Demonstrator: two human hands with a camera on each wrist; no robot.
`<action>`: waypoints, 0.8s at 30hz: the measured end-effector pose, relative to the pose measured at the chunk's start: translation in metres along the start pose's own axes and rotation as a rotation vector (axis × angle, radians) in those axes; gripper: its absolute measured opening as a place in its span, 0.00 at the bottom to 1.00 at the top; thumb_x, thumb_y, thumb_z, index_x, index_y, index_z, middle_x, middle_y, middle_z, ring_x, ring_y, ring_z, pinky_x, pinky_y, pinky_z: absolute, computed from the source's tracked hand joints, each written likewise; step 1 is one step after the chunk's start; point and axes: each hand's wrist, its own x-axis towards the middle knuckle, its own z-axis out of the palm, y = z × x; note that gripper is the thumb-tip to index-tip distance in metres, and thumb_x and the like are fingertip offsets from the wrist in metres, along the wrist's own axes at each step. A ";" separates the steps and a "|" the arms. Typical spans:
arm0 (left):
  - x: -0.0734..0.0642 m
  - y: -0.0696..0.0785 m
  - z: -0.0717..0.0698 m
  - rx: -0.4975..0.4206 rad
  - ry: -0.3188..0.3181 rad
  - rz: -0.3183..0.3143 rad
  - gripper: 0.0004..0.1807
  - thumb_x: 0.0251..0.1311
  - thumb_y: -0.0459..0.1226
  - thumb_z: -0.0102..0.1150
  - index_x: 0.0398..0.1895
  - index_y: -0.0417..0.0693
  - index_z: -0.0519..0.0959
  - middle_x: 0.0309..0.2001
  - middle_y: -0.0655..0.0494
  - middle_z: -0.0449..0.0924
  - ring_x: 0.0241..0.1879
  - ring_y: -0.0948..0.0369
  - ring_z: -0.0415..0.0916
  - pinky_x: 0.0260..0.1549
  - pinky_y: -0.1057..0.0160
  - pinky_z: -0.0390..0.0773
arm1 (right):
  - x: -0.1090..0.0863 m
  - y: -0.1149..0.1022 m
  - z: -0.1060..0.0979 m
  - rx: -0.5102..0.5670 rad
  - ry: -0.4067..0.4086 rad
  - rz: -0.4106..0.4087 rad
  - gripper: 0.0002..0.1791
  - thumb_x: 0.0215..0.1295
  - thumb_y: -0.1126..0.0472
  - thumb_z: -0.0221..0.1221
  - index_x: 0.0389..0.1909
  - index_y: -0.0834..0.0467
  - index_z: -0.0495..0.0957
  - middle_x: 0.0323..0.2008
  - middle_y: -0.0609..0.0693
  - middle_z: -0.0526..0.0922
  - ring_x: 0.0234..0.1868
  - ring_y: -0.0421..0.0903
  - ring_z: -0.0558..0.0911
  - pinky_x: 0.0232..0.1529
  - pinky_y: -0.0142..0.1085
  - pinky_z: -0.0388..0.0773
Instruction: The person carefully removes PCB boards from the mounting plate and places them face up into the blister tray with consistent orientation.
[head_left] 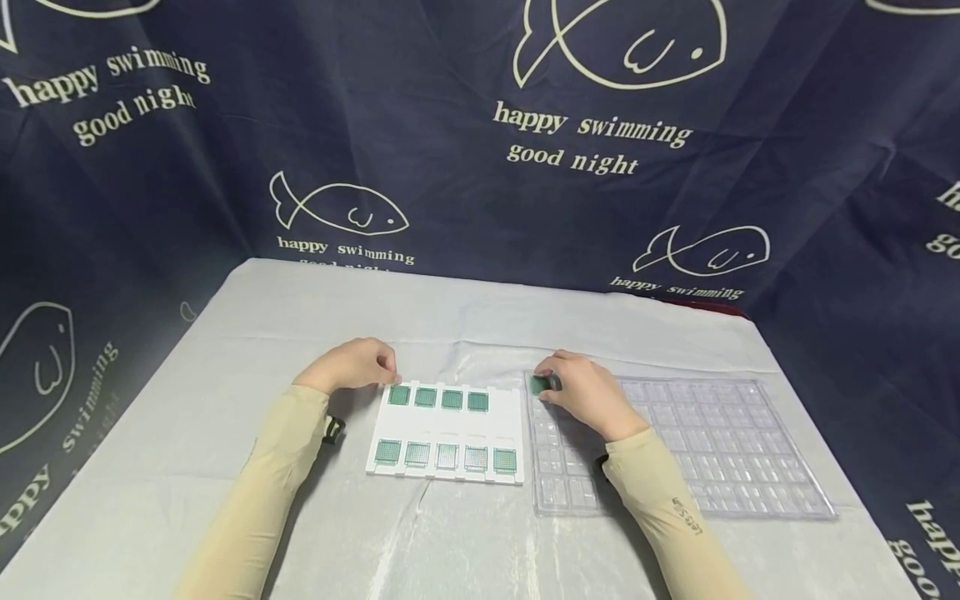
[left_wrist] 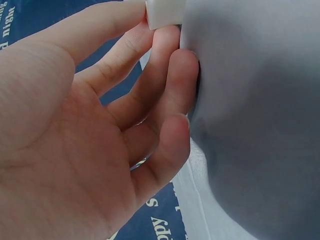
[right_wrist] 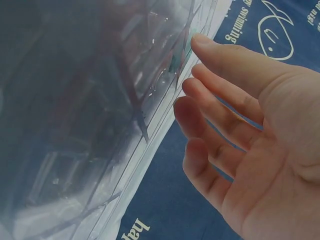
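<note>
My left hand (head_left: pixel 362 364) pinches the far left corner of a white holder (head_left: pixel 442 418), whose edge (left_wrist: pixel 166 12) shows between thumb and finger in the left wrist view. Small green perforated circuit boards stand in two rows on this holder, one far row (head_left: pixel 452 400) and one near row (head_left: pixel 447 456). My right hand (head_left: pixel 583 392) is over the far left corner of a clear compartment tray (head_left: pixel 738 442), thumb and fingertips about a green circuit board (head_left: pixel 538 385). In the right wrist view the thumb hides most of that board; a green patch (right_wrist: pixel 175 62) shows through the plastic.
Holder and tray lie side by side on a table with a pale grey cloth (head_left: pixel 352 533), a narrow gap between them. A dark blue curtain (head_left: pixel 465 208) with fish drawings closes off the back and sides. Something red (head_left: pixel 705 307) shows at the back right edge.
</note>
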 end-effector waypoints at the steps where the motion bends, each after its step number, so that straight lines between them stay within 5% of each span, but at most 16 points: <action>1: 0.000 0.000 0.000 -0.001 0.000 -0.003 0.09 0.62 0.40 0.65 0.26 0.50 0.78 0.27 0.58 0.73 0.31 0.59 0.67 0.30 0.63 0.66 | 0.000 0.000 0.000 -0.001 0.000 -0.004 0.17 0.52 0.60 0.76 0.45 0.54 0.86 0.43 0.48 0.87 0.42 0.50 0.86 0.45 0.49 0.83; 13: 0.002 -0.005 0.001 -0.010 -0.011 0.000 0.08 0.63 0.40 0.65 0.27 0.50 0.78 0.29 0.58 0.74 0.32 0.59 0.68 0.32 0.62 0.67 | 0.001 -0.009 0.000 -0.029 0.032 -0.031 0.15 0.55 0.61 0.74 0.45 0.54 0.86 0.42 0.47 0.87 0.42 0.49 0.87 0.44 0.47 0.83; 19: 0.001 -0.004 0.000 -0.022 -0.014 0.008 0.08 0.63 0.40 0.65 0.28 0.50 0.78 0.30 0.57 0.75 0.33 0.59 0.68 0.33 0.62 0.66 | 0.003 -0.034 -0.011 -0.052 0.111 -0.095 0.12 0.60 0.59 0.71 0.45 0.52 0.86 0.41 0.45 0.88 0.38 0.46 0.87 0.39 0.43 0.83; 24: 0.002 -0.005 0.001 -0.014 -0.012 0.021 0.09 0.63 0.40 0.64 0.27 0.50 0.77 0.30 0.57 0.76 0.32 0.59 0.68 0.33 0.62 0.66 | 0.002 -0.059 -0.018 -0.061 0.088 -0.102 0.15 0.59 0.58 0.72 0.47 0.51 0.85 0.44 0.45 0.88 0.44 0.47 0.87 0.43 0.44 0.84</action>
